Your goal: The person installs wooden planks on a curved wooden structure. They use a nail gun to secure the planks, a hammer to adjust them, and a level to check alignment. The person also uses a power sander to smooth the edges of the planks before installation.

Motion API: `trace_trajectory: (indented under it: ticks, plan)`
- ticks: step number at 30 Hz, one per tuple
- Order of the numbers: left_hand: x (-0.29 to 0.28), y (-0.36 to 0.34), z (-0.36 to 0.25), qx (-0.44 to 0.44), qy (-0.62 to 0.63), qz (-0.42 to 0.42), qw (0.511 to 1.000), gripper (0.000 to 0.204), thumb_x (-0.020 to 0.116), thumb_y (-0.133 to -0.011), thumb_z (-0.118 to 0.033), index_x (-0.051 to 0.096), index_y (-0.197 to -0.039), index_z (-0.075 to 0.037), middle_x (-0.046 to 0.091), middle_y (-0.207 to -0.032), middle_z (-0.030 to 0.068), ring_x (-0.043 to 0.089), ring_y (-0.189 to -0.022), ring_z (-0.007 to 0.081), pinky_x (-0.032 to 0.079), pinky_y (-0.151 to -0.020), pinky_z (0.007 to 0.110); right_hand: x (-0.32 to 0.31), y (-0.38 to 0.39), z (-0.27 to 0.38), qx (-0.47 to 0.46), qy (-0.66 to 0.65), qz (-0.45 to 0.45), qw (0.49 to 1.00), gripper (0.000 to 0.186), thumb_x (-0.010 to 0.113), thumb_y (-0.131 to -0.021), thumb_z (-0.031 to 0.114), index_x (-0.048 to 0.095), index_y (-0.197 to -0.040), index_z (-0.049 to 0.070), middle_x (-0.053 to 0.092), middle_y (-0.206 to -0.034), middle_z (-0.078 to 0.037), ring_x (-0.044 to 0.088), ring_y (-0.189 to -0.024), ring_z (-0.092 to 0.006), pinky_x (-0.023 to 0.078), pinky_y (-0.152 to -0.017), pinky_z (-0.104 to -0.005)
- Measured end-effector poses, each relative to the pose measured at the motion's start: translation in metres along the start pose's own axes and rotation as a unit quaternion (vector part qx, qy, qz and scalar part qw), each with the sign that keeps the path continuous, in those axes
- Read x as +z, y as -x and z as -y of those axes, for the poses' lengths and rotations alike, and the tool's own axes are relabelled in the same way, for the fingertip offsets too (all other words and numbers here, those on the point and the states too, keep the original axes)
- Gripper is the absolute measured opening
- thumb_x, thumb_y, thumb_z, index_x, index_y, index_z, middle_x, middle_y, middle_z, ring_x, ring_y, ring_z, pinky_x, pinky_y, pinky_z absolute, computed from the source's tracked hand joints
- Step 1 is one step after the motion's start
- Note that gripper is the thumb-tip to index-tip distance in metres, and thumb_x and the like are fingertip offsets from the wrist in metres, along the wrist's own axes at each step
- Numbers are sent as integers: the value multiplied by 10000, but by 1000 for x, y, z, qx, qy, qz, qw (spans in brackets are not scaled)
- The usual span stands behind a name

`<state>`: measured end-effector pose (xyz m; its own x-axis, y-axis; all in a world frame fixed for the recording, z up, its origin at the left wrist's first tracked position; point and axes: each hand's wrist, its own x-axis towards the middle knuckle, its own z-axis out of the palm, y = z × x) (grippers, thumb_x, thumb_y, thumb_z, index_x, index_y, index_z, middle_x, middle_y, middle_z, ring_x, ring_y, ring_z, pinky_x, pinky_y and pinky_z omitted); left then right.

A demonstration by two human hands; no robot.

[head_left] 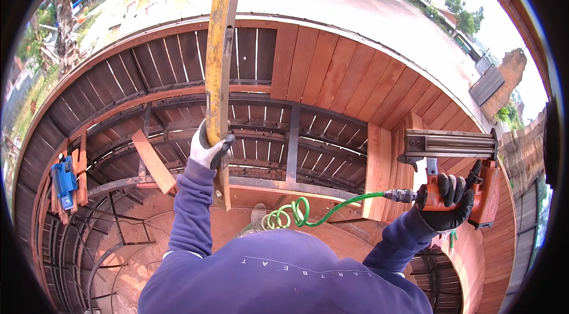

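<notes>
My left hand [207, 147], in a white and dark glove, grips a worn yellow spirit level [219, 53] near its lower end. The level stands lengthwise in view, its far end reaching over the curved frame's outer edge. On the right, my right hand [449, 196] in a dark glove is wrapped round the handle of an orange and grey air nailer [487, 192]. The trigger finger's exact place is hard to make out. A green coiled air hose [338, 207] runs from a metal coupling on the nailer toward my body.
Reddish boards [338, 71] cover the right part of a curved structure; dark slats [118, 71] and metal ribs [293, 142] show on the left. A loose board [153, 161] leans across the ribs. A blue tool [64, 180] rests by wood offcuts at far left.
</notes>
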<state>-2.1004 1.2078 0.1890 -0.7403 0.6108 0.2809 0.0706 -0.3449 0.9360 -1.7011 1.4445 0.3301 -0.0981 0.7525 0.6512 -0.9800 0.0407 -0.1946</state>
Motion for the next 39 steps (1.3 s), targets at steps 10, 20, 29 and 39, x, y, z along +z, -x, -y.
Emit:
trace_trajectory:
  ticks: [10,20,29,39]
  plan:
    - [-54,178,47,-157,122,188,962,458,785,-687,-243,578,-1036,-31,578,-1263,246,520,-1244,336,377,-1077,452,22,-50,-33,49,-183,11,982,644,564,-879,106,306,-1454,-28,481,-668,43,484,-611,-69,462,-649,-223]
    - [-154,211,18,-325,215,198,899,643,750,-675,-257,506,-1201,20,616,-1105,128,613,-1026,226,488,-913,351,47,-27,-118,106,140,133,975,152,507,-928,155,511,-878,11,404,-670,-12,449,-593,-149,420,-666,-336]
    - [-120,147,18,-248,325,127,904,552,710,-695,-256,533,-1136,25,665,-981,216,669,-722,215,567,-648,291,-3,26,-218,207,679,334,620,428,774,-730,154,603,-1098,18,684,-924,-201,696,-851,-304,538,-746,-353]
    - [-67,92,79,-251,166,149,942,527,780,-740,-257,552,-1129,15,653,-975,135,673,-865,205,567,-725,287,-146,50,-327,242,758,513,322,453,594,-848,286,520,-1246,83,680,-910,-168,662,-833,-351,530,-751,-438]
